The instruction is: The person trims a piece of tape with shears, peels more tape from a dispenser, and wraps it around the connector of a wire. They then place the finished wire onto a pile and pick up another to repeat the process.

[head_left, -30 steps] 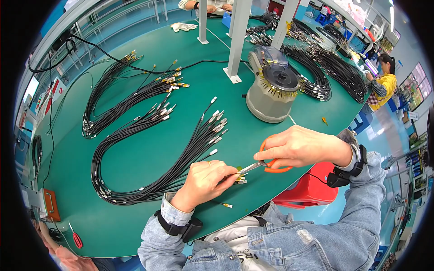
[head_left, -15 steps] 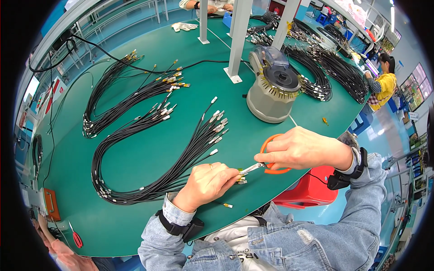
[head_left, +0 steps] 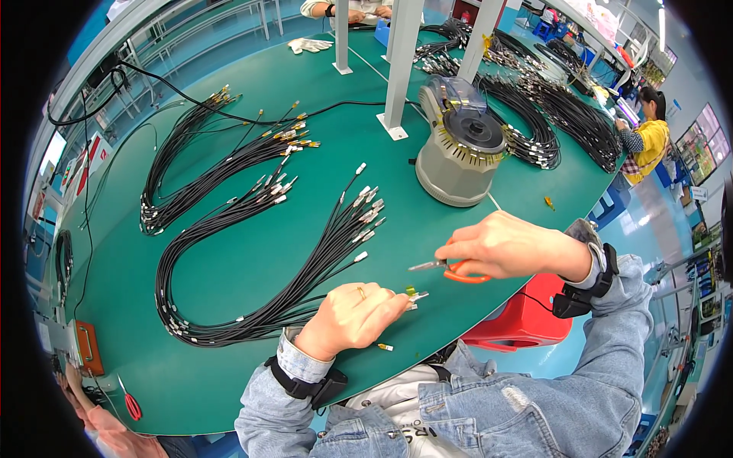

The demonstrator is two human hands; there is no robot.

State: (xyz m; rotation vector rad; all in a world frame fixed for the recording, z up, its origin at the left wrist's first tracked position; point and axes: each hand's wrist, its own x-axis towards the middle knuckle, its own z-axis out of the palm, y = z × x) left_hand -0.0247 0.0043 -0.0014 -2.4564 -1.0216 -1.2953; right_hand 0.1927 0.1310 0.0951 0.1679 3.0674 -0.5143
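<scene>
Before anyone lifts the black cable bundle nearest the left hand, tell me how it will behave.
The black cable bundle will probably flop, since it lies in a deep curve. Its ends may splay, as the pale connectors fan apart.

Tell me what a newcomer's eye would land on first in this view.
Probably the orange-handled scissors in the right hand, just right of the left hand, which pinches cable ends. Next, the nearest black cable bundle, curving across the green table on the left. Then the rounded grey machine standing beyond the right hand.
</scene>
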